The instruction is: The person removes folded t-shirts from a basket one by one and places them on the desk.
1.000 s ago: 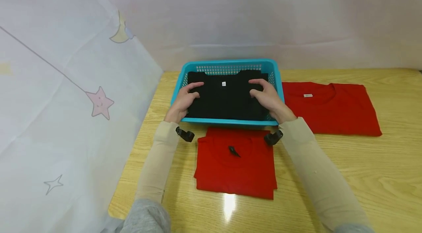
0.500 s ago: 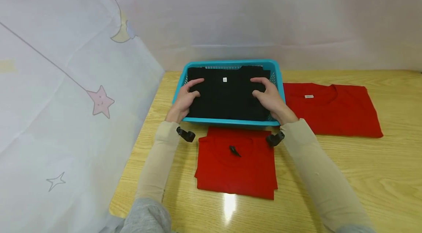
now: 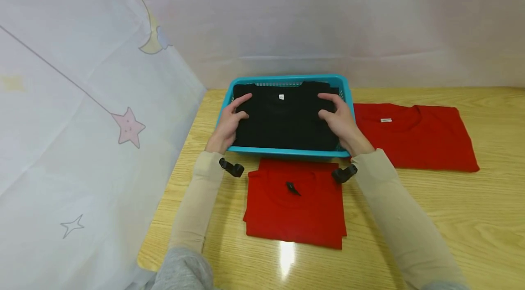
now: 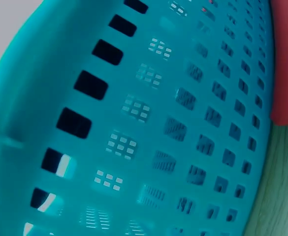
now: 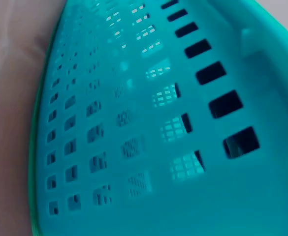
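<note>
A folded black T-shirt [image 3: 283, 126] with a small white neck label lies flat in a blue plastic basket [image 3: 283, 151]. My left hand [image 3: 230, 123] rests at the shirt's left side, index finger stretched over the cloth and thumb apart from it. At the opposite side my right hand [image 3: 340, 119] lies in the same way, its index finger and thumb spread over the cloth. The other fingers of both hands are largely hidden. In the left wrist view the basket's perforated wall [image 4: 176, 78] fills the picture, as does the basket wall [image 5: 109, 88] in the right wrist view.
Folded red T-shirts [image 3: 295, 217] lie in front of the basket, with a small dark object [image 3: 292, 188] on top. Another folded red T-shirt [image 3: 418, 139] lies to the right on the wooden table [image 3: 463, 208]. A pale curtain [image 3: 287, 16] hangs behind and to the left.
The black shirt has shifted slightly toward the basket's far side. My hands have spread a little apart, most clearly the right one moving rightward.
</note>
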`<action>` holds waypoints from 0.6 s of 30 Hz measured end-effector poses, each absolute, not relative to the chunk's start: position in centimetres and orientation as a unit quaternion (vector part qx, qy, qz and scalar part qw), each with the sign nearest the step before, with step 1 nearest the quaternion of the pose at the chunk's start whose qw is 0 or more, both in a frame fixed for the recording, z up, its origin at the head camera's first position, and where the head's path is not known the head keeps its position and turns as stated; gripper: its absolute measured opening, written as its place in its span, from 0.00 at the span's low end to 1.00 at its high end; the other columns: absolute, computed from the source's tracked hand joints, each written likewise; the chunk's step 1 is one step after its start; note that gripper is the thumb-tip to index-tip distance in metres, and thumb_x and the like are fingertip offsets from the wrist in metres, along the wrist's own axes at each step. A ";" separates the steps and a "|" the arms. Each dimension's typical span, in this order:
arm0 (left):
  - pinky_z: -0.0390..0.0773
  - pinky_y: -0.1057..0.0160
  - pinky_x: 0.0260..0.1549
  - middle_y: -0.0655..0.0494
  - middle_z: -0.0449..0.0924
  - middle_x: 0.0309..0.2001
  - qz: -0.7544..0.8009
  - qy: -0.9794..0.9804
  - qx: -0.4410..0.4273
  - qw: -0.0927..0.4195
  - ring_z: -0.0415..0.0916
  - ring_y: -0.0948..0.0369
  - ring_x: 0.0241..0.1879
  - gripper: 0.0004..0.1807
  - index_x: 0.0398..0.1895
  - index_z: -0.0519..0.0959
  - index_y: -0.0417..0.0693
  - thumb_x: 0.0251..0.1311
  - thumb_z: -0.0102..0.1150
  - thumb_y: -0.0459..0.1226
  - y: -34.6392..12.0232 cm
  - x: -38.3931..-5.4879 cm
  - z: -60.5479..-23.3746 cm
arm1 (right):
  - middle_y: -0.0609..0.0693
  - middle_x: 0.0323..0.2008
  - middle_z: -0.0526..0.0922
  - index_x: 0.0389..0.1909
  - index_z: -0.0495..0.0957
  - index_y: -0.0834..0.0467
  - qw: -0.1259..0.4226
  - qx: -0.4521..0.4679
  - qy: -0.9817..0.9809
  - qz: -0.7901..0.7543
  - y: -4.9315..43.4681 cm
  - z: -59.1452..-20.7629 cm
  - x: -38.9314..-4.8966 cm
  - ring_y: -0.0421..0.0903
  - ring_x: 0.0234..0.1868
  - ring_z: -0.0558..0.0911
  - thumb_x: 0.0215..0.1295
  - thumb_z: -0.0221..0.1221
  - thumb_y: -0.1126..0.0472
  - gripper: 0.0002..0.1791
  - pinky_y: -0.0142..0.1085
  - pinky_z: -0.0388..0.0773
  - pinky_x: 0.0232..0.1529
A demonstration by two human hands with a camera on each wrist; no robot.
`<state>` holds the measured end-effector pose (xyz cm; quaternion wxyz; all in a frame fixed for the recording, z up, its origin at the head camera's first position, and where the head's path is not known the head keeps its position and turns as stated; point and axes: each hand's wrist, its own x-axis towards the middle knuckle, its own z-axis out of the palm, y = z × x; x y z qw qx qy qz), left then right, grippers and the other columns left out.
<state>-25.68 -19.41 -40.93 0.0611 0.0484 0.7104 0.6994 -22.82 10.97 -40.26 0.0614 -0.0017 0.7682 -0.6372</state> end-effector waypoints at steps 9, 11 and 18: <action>0.54 0.55 0.71 0.63 0.55 0.75 0.723 0.686 0.049 0.060 0.40 0.64 0.76 0.30 0.66 0.72 0.47 0.58 0.48 0.23 -19.7 -25.8 -40.9 | 0.47 0.76 0.45 0.72 0.60 0.48 0.102 0.029 0.710 -0.696 11.6 -40.0 -22.5 0.48 0.57 0.65 0.66 0.48 0.65 0.32 0.35 0.73 0.48; 0.56 0.56 0.70 0.63 0.53 0.75 0.724 0.684 0.054 0.062 0.40 0.64 0.76 0.31 0.67 0.71 0.47 0.59 0.48 0.22 -19.8 -25.7 -40.8 | 0.51 0.74 0.49 0.72 0.60 0.48 0.108 0.030 0.700 -0.705 11.7 -40.0 -22.4 0.46 0.50 0.71 0.67 0.48 0.66 0.32 0.32 0.76 0.43; 0.62 0.59 0.63 0.66 0.48 0.76 0.732 0.673 0.078 0.072 0.46 0.63 0.74 0.32 0.70 0.67 0.51 0.61 0.47 0.23 -19.9 -25.3 -40.1 | 0.48 0.75 0.46 0.72 0.58 0.46 0.116 0.005 0.696 -0.709 12.0 -39.2 -22.1 0.45 0.55 0.69 0.67 0.47 0.68 0.34 0.31 0.78 0.38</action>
